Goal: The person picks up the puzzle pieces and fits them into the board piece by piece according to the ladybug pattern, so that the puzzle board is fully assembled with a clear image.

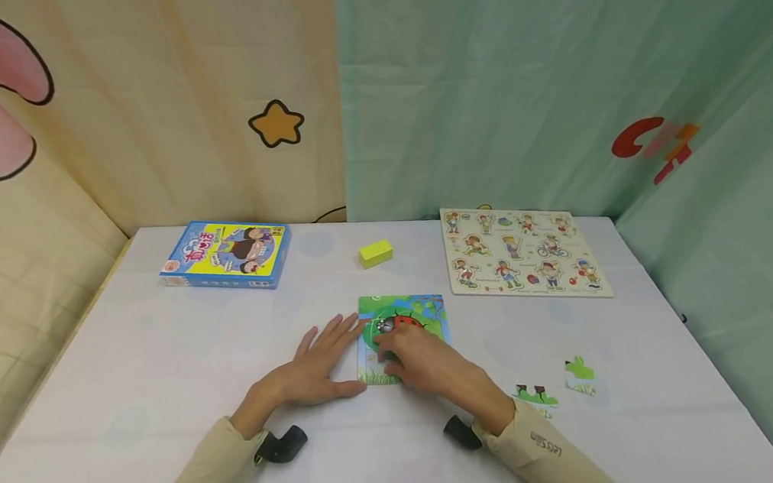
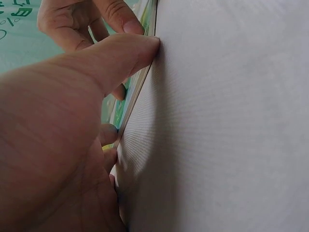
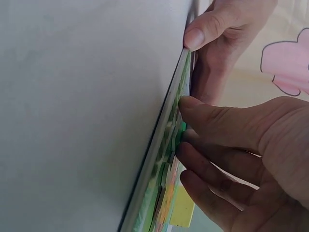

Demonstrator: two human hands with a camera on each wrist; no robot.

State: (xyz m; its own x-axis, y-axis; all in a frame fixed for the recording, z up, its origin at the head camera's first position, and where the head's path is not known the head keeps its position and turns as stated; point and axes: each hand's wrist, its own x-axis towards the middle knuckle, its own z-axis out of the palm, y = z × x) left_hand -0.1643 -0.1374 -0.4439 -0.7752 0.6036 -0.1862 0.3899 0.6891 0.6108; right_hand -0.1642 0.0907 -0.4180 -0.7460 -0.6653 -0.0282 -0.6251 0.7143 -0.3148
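A square ladybug jigsaw puzzle (image 1: 436, 312) lies flat on the white table. My left hand (image 1: 318, 366) rests along its left side with the fingers extended; in the left wrist view the thumb (image 2: 140, 48) reaches the puzzle's near corner. Over the lower right of the picture, my right hand (image 1: 428, 360) covers part of it. Thumb and bent fingertips touch the puzzle's face in the right wrist view, spread apart with no loose piece showing between them. Some pieces (image 3: 165, 171) stand slightly raised from the puzzle's surface there.
Two loose green puzzle pieces, one (image 1: 536, 395) beside the right wrist and another (image 1: 581, 375) farther right, lie on the table. Behind are a blue and yellow box (image 1: 229, 254), a yellow block (image 1: 376, 254) and a board with children figures (image 1: 522, 253). Curtains (image 1: 484, 95) hang beyond.
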